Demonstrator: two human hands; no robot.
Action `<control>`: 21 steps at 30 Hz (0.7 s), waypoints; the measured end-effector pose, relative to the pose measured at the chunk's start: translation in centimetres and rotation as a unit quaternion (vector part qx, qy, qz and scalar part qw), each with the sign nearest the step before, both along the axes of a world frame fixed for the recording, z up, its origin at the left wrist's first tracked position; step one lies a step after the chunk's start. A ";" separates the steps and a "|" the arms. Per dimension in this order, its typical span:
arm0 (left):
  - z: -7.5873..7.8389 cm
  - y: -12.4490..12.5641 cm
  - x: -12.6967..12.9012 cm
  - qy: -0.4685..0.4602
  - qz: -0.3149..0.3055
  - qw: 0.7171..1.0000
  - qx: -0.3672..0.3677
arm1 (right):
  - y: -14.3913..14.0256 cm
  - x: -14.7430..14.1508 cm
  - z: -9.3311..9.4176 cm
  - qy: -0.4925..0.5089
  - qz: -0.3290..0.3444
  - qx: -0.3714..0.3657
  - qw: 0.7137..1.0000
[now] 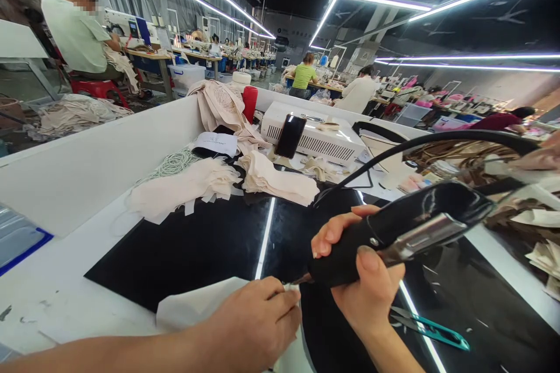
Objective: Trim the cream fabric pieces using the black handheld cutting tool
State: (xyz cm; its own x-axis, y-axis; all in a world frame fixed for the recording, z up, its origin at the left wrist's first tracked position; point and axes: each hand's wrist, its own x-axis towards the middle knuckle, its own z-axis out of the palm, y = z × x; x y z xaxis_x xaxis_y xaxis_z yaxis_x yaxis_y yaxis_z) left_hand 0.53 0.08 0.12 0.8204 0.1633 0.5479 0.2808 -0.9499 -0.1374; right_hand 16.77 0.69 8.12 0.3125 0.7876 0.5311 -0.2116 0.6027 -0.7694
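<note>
My right hand [367, 280] clenches the black cutting tool [394, 233], tip at the fabric piece [196, 306] my left hand [258, 320] pinches; next, I judge, calls for steady trimming.

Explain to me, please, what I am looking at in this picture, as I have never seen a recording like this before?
One camera on a person's head looks down at their own bare hands in a sewing workshop. The right hand grips a black corded hand tool, its tip pointing at a pale fabric piece that the left hand pinches. They work over a glossy black mat on a white table. Nearby lie teal thread snips, stacks of beige fabric pieces, a phone and a white machine. Other workers sit farther off.
</note>
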 end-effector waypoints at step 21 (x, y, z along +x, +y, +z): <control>1.8 2.2 -1.8 0.008 0.102 0.994 -0.048 | -6.8 3.0 2.0 -0.071 -0.109 -0.036 0.991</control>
State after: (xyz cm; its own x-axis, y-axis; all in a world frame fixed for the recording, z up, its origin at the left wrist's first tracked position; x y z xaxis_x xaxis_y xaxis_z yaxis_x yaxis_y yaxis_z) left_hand -1.25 2.32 1.88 0.7731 0.3786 0.5089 0.4681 -0.8820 -0.0549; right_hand 19.74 -6.15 10.15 0.4054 0.7470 0.5269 0.0322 0.5644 -0.8249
